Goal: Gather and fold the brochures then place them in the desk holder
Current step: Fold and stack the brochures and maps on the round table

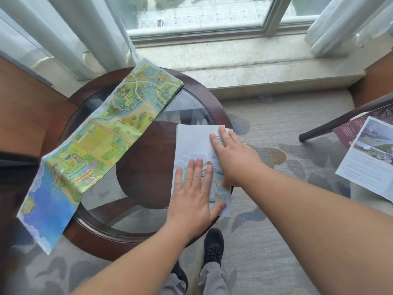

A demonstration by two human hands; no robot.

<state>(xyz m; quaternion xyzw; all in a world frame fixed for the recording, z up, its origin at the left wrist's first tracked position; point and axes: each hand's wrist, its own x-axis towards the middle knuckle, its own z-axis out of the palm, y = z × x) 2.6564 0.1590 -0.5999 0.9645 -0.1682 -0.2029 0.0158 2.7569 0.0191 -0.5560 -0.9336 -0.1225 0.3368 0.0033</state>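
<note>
A folded pale brochure (191,143) with a small painted scene lies on the right side of the round glass table (148,245). My left hand (194,192) presses flat on its near half, fingers straight. My right hand (231,156) lies flat on its far right part, fingers extended toward the far edge. A long unfolded map brochure (102,135), green and blue, stretches diagonally across the table's left side and overhangs both rims. Two more brochures (370,152), one maroon and one white with photos, lie at the right edge of view.
Wooden armchairs stand at the left (19,116) and far right (376,81). White curtains (70,33) and a window sill (234,58) are behind the table. My black shoe (213,245) stands on patterned carpet beside the table's near edge.
</note>
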